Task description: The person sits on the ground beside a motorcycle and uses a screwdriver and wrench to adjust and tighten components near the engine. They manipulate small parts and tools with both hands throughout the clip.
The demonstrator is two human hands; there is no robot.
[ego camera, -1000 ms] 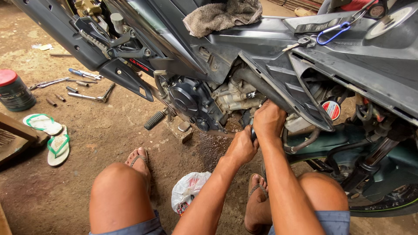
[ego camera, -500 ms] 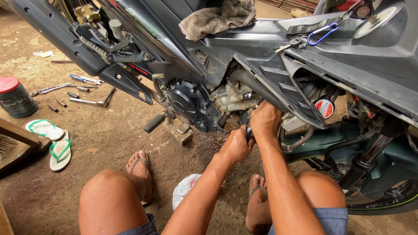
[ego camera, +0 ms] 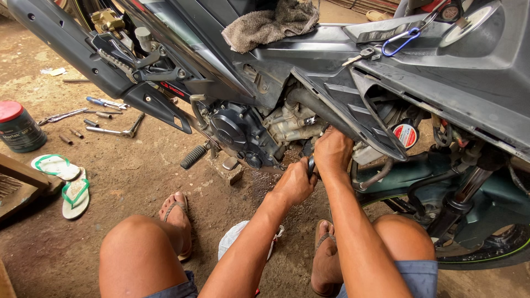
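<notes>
Our left hand (ego camera: 296,182) is closed around the dark handle of a tool (ego camera: 311,164), and our right hand (ego camera: 333,152) is curled in a fist just above it, gripping the same tool where it runs up under the motorcycle (ego camera: 342,60). The tool's working end is hidden behind the right hand, so we cannot tell what it meets. Both hands sit in a tight pocket: the engine (ego camera: 243,132) is just to the left, the slanted edge of the grey body panel (ego camera: 359,110) hangs right over the knuckles, and a black hose (ego camera: 381,175) curves close on the right. Only downward, toward our knees, is there free room.

Below the hands the dirt floor (ego camera: 127,176) shows a dark wet patch, with a white plastic bag (ego camera: 234,243) between our sandalled feet. A footpeg (ego camera: 194,157) sticks out left of the engine. Farther left the floor opens out; loose wrenches (ego camera: 113,131) lie well apart from us, near a red-lidded can (ego camera: 19,127) and a pair of green-strapped flip-flops (ego camera: 69,185). A grey rag (ego camera: 270,23) rests on the motorcycle's top.
</notes>
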